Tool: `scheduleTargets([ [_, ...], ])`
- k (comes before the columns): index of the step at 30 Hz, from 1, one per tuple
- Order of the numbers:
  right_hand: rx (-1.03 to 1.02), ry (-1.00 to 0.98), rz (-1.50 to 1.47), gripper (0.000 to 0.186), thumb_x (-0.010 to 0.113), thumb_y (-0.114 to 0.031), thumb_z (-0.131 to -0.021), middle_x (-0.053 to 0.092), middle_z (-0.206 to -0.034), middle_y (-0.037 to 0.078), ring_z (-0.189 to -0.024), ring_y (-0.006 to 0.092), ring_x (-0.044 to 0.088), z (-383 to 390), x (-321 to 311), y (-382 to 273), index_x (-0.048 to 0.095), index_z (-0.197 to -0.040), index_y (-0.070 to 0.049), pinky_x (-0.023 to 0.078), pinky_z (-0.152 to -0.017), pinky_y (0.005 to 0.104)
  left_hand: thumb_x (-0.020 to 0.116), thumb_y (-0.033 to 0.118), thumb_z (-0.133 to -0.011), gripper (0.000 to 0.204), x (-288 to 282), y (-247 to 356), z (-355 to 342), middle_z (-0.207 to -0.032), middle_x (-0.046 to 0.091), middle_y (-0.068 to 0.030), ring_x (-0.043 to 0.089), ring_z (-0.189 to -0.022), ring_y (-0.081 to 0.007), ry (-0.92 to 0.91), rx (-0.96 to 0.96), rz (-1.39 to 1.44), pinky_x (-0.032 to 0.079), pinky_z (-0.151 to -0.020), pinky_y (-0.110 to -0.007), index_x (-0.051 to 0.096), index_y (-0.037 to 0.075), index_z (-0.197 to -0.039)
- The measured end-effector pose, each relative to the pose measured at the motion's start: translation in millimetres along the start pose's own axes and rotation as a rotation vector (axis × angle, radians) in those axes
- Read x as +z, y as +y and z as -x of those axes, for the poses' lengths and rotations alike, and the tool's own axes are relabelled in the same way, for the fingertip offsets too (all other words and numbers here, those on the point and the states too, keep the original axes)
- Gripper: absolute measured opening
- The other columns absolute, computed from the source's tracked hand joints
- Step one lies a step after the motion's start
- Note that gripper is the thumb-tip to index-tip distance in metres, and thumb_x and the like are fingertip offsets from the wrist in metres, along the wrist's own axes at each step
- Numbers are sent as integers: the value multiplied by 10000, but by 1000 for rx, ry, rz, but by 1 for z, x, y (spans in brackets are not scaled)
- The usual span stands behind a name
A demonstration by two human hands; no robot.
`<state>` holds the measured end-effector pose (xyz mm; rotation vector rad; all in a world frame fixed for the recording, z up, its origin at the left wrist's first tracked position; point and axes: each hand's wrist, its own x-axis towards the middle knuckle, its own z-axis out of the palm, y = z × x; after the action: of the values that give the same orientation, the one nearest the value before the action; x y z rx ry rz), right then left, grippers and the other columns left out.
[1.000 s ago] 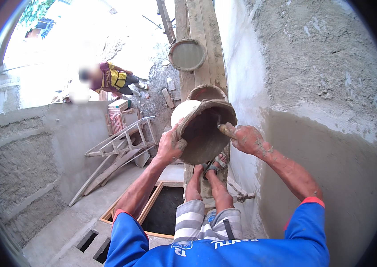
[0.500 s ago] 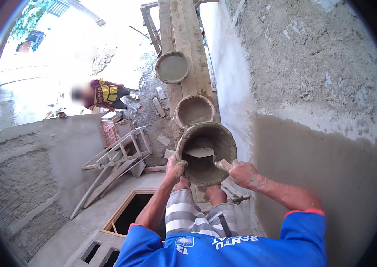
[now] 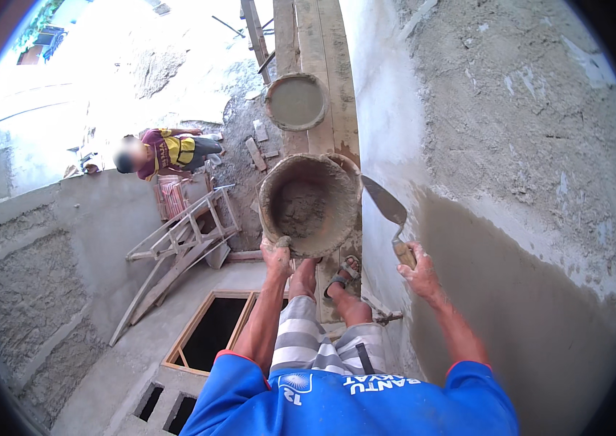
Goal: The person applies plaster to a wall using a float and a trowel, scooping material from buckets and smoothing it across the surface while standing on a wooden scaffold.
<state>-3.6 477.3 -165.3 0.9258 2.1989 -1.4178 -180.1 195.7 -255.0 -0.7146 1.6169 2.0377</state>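
"One change?"
"Trowel [image 3: 386, 203] out of the bucket [image 3: 344, 211], now just right of it; inside's unobstructed. Right hand [image 3: 420, 275]: fingers round trowel handle. Left hand [image 3: 277, 256]: fingers clasping bucket's near rim."
"Contents?"
"Bucket: mortar-like muck [image 3: 301, 209] low inside. Tub [image 3: 297, 128] farther along planks [image 3: 315, 36]: grey, wet-looking fill [image 3: 297, 102]."

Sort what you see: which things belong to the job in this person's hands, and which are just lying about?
Part of the job:
bucket, gripped by the left hand
mortar-like mix inside it
trowel, in the right hand
probably the round tub and planks

Apparently just lying about:
pale frame
loose boards
long block on the ground
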Motion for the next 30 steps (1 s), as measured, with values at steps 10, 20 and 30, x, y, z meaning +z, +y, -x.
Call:
scheduleTargets([
  [10, -145, -88, 384, 460, 600, -233, -860, 622, -1041, 230, -898, 444, 611, -66, 61, -58, 475, -1248, -20, 499, -780, 509, 499, -105, -687, 560, -20, 60, -38, -1082, 634, -52, 585, -975, -159, -50, 151, -358, 448, -901, -279, 532, -24, -1240],
  [20, -240, -228, 462, 377, 605, -276, -870, 639, -804, 280, -808, 455, 633, -150, 87, -110, 507, -1126, -18, 512, -724, 509, 537, -38, -673, 573, 27, 121, -7, -1026, 665, -126, 625, -945, -183, -157, 303, -617, 473, -880, -310, 543, -31, -1246],
  [30, -304, -330, 298, 466, 646, -323, -833, 628, -789, 277, -795, 474, 612, -141, 74, -89, 524, -1179, -35, 491, -699, 515, 523, -20, -684, 733, 55, 137, 36, -1184, 613, -244, 602, -1130, -306, -189, 392, -789, 469, -934, -361, 400, 10, -1405],
])
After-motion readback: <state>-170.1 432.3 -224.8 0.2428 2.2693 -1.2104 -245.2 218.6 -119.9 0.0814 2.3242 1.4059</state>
